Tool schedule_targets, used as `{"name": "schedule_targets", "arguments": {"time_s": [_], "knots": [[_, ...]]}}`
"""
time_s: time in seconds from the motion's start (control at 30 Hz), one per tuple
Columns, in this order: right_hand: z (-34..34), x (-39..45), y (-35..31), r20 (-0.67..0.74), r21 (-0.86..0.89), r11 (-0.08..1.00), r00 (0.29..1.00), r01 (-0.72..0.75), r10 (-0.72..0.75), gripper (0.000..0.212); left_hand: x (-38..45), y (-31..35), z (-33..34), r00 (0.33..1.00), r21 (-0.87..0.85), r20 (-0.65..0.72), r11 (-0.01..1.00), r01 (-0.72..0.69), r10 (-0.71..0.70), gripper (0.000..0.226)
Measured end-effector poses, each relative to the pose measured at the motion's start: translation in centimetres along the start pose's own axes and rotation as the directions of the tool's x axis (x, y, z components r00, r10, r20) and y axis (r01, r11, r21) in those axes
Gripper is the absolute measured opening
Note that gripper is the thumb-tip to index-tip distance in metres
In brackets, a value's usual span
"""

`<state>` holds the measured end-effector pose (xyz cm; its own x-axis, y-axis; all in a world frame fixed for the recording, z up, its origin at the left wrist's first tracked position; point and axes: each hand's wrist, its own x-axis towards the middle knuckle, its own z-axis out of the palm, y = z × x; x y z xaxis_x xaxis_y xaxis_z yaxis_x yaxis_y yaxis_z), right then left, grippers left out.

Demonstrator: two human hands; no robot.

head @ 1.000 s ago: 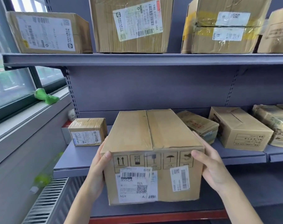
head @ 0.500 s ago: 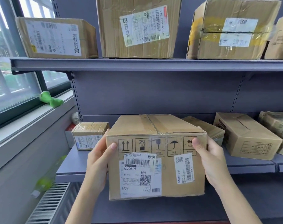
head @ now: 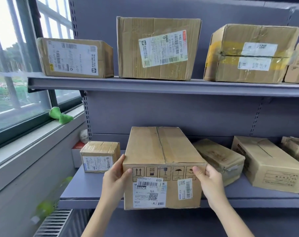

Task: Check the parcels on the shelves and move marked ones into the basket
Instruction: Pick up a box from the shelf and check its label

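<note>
I hold a long brown cardboard parcel [head: 162, 151] by its near end, its front face with white barcode labels and handling symbols turned toward me. My left hand [head: 115, 177] grips its left front corner and my right hand [head: 208, 182] grips its right front corner. The parcel lies lengthwise on the lower grey shelf [head: 87, 194], its near end overhanging the shelf's front edge. No basket is in view.
A small taped box [head: 100, 156] sits left of the held parcel; two more boxes [head: 218, 159] [head: 268, 165] lie to its right. The upper shelf [head: 162, 86] carries three labelled boxes [head: 75, 58] [head: 159, 48] [head: 249, 53]. Window sill [head: 25, 142] and radiator [head: 54, 223] at left.
The parcel has gone back and up from hanging well out in front of the shelf to resting lengthwise on it. Both hands stayed on its front corners; the view tilted upward.
</note>
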<state>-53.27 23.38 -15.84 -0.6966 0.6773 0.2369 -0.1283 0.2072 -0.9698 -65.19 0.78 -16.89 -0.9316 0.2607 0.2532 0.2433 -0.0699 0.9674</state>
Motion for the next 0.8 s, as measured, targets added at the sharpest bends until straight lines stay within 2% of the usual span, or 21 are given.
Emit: {"name": "schedule_targets", "arguments": {"time_s": [0.13, 0.27, 0.37, 0.43, 0.67, 0.8], "knots": [[0.9, 0.9, 0.9, 0.025, -0.085, 0.996, 1.000, -0.011, 0.013, 0.025, 1.8, -0.8, -0.6, 1.000, 0.195, -0.003, 0.981, -0.004, 0.005, 0.054], [1.1, 1.2, 1.3, 0.015, -0.198, 0.980, 1.000, -0.005, 0.009, 0.034, 2.1, -0.9, -0.5, 1.000, 0.300, -0.004, 0.954, -0.019, 0.021, 0.053], [1.2, 1.3, 1.2, 0.005, -0.421, 0.905, 0.998, 0.062, -0.066, 0.056, 2.0, -0.7, 0.0, 0.991, 0.421, 0.020, 0.898, -0.129, 0.133, 0.052], [1.4, 1.4, 0.7, 0.021, -0.522, 0.841, 0.988, 0.140, -0.152, 0.061, 2.1, -0.6, 0.2, 0.980, 0.487, 0.047, 0.852, -0.193, 0.195, 0.050], [1.2, 2.2, 1.0, 0.027, -0.512, 0.845, 0.985, 0.158, -0.168, 0.059, 2.6, -1.2, 0.4, 0.978, 0.485, 0.050, 0.851, -0.201, 0.202, 0.052], [1.1, 1.6, 1.8, -0.004, -0.455, 0.886, 0.994, 0.092, -0.105, 0.064, 1.9, -2.4, 0.3, 0.995, 0.383, 0.015, 0.918, -0.099, 0.101, 0.064]]}}
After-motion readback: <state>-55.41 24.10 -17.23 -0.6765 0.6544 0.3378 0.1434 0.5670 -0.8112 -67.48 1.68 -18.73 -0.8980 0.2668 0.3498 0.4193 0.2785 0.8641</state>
